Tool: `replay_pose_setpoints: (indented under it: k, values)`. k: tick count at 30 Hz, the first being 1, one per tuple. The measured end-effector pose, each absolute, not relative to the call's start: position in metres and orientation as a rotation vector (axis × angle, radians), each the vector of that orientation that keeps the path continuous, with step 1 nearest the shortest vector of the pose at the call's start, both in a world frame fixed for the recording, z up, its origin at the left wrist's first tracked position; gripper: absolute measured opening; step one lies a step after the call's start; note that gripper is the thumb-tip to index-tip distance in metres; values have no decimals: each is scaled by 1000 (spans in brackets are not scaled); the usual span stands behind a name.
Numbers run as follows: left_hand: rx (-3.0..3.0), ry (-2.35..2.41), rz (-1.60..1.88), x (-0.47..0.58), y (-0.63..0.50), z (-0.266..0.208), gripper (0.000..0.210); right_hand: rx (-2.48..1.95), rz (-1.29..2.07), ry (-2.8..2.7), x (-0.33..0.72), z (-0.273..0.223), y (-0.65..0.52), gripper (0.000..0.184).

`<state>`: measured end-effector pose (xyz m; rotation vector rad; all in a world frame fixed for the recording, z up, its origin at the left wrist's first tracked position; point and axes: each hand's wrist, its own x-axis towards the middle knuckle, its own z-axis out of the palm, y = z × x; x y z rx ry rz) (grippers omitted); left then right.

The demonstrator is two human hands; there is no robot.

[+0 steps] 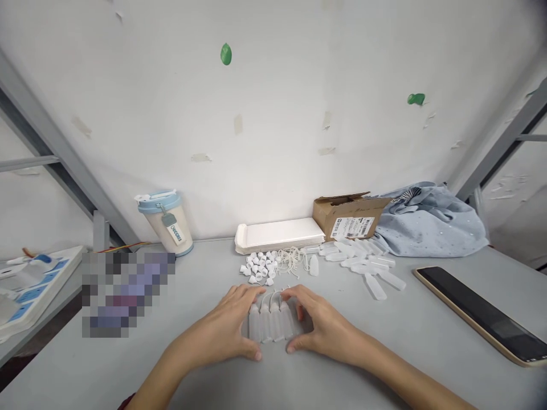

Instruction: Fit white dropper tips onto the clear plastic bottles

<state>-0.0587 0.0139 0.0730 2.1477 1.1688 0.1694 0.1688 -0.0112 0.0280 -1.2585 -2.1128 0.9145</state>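
Note:
Several small translucent plastic bottles lie side by side in a row on the grey table, with thin white tubes or cords curving at their top ends. My left hand curves around the left end of the row, fingers at the tops and thumb by the bases. Around the right end curves my right hand, its index finger at the tops and thumb near the bases. Between them my hands grip the row from both sides. Just beyond lie a pile of small white caps and a tangle of thin white cords.
More translucent bottles are scattered at back right, before an open cardboard box. White flat boxes lie along the wall. A cup and power strip are left; a phone and blue cloth are right.

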Motion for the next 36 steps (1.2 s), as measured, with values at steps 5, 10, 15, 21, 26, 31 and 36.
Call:
replay_pose_setpoints:
  k: [5,10,15,21,26,31,36]
  values:
    - [2109,1172,187,-59,13,74,76,-1243,908,-2117,169,26,-11,71]
    - [2099,1163,187,-58,11,74,70,-1240,892,-2135,169,26,-12,72]
    - [2090,1136,198,-58,11,72,71,-1237,887,-2144,169,26,-12,72]
    - [2088,1138,187,-58,9,72,69,-1229,870,-2152,169,26,-10,72]
    - [2059,1157,188,-58,8,70,71,-1238,865,-2147,169,26,-11,72]
    - [2051,1187,184,-55,7,70,69,-1237,861,-2146,169,24,-11,72]
    - [2043,1234,163,-52,4,75,57,-1240,871,-2145,169,25,-12,71]
